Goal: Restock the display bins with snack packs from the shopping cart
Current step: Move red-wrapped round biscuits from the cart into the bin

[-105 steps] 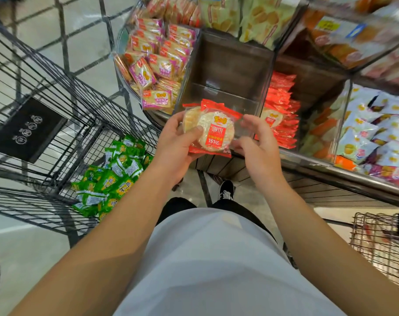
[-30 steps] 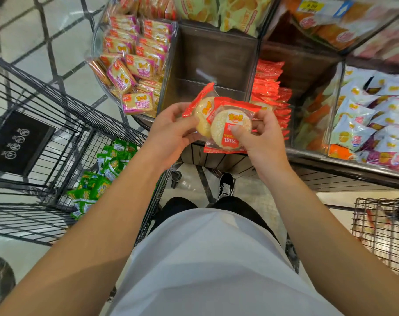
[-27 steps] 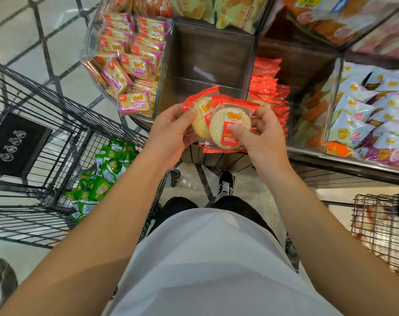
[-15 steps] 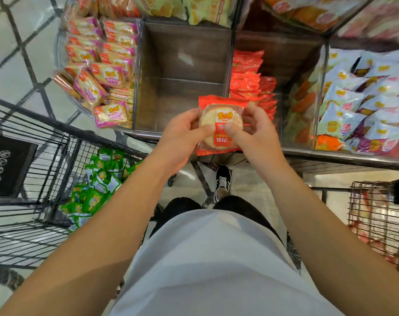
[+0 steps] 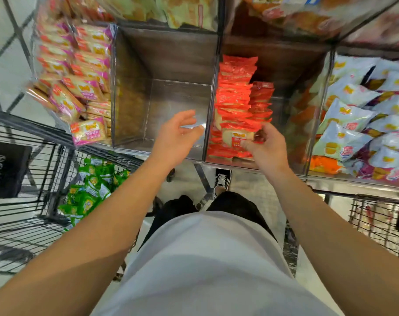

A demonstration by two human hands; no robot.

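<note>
Right hand [image 5: 265, 145] pinching red snack pack [image 5: 239, 136] at front of red stack, centre-right bin [image 5: 282, 65]; left hand [image 5: 178, 133] spread, holding nothing, over bare centre bin [image 5: 171, 62]; green packs [image 5: 91, 190] in cart [image 5: 23, 220], lower left

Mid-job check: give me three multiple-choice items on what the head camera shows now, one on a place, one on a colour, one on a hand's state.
1. Where is the red snack pack that the right hand holds?
A. in the shopping cart
B. at the front of the bin of red packs
C. in the bin with no packs

2. What colour are the packs in the shopping cart?
A. green
B. blue
C. black

3. How is the left hand?
A. gripping a pack
B. clenched in a fist
C. open, holding nothing

Answers:
1 B: the pack sits against the red stack.
2 A: the green packs lie in the cart's corner.
3 C: its fingers are spread over the bare bin.
</note>
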